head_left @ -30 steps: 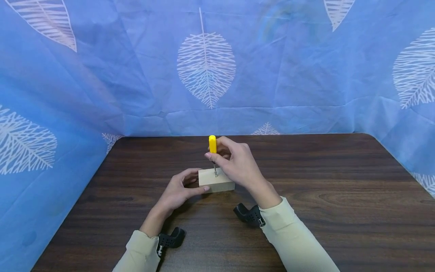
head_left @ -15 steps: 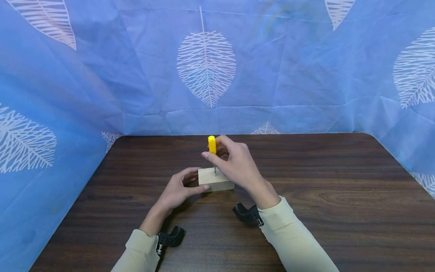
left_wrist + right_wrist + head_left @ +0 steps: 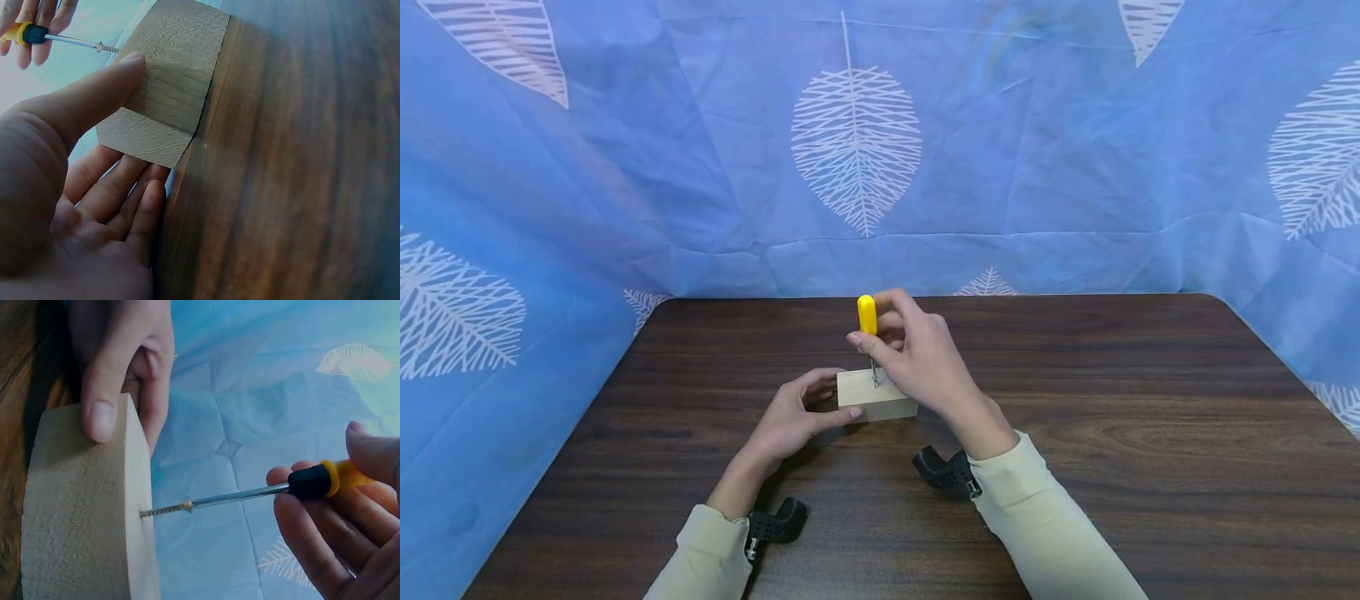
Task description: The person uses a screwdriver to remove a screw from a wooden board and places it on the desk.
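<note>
A pale wooden block [image 3: 880, 408] lies on the brown table. My left hand [image 3: 793, 417] grips its left end, thumb on the near side and fingers behind. A screw [image 3: 165, 511] stands upright in the block's top face, much of its threaded shank showing above the wood. My right hand [image 3: 928, 358] holds a screwdriver [image 3: 312, 481] with a yellow and black handle between thumb and fingers. Its shaft [image 3: 72, 40] runs in line with the screw, and the tip meets the screw head. In the head view the right hand covers the block's right rear part.
The dark wood-grain table [image 3: 1135, 433] extends around the hands. A blue cloth with white leaf prints [image 3: 1045, 167] hangs behind and beside it. Black wrist camera mounts [image 3: 778, 522] project inward from both sleeves, low over the table.
The right fingers have shifted on the screwdriver handle, the index finger lifting a little and the thumb moving slightly. The left hand and the block have kept their place.
</note>
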`<state>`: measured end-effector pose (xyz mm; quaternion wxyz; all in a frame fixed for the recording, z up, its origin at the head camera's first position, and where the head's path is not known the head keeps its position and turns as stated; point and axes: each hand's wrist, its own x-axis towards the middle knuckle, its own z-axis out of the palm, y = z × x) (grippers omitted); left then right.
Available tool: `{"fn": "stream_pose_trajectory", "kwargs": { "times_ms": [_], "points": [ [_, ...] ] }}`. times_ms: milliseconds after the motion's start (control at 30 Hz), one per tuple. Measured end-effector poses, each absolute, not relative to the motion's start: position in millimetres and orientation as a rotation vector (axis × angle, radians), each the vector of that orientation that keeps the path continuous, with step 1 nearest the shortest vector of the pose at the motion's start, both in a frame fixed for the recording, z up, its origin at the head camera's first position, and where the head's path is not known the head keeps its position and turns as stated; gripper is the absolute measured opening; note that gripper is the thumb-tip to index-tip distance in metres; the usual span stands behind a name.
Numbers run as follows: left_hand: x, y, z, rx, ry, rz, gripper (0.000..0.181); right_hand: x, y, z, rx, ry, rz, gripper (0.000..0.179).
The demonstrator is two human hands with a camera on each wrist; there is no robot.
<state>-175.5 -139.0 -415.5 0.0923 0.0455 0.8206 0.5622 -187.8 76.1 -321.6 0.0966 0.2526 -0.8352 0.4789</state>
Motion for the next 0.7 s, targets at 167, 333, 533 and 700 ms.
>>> {"fn": "stream_pose_trajectory", "kwargs": {
  "times_ms": [167, 333, 533, 700],
  "points": [
    [-175.6, -139.3, -415.8, 0.135, 2.437, 1.669, 0.055, -189.4, 77.0, -322.7, 0.795, -2.451, 1.422, 0.032],
    [-176.0, -140.1, -415.7, 0.136, 2.434, 1.667, 0.055, -190.7, 76.5, -322.2, 0.845, -2.459, 1.402, 0.029],
    [-175.6, -140.4, -416.2, 0.143, 2.439, 1.666, 0.054, -190.4, 75.2, -322.6, 0.794, -2.469, 1.406, 0.028],
    [-175.1, -139.7, -416.0, 0.155, 2.441, 1.668, 0.054, -189.9, 75.3, -321.9, 0.742, -2.438, 1.361, 0.027]
  ]
}}
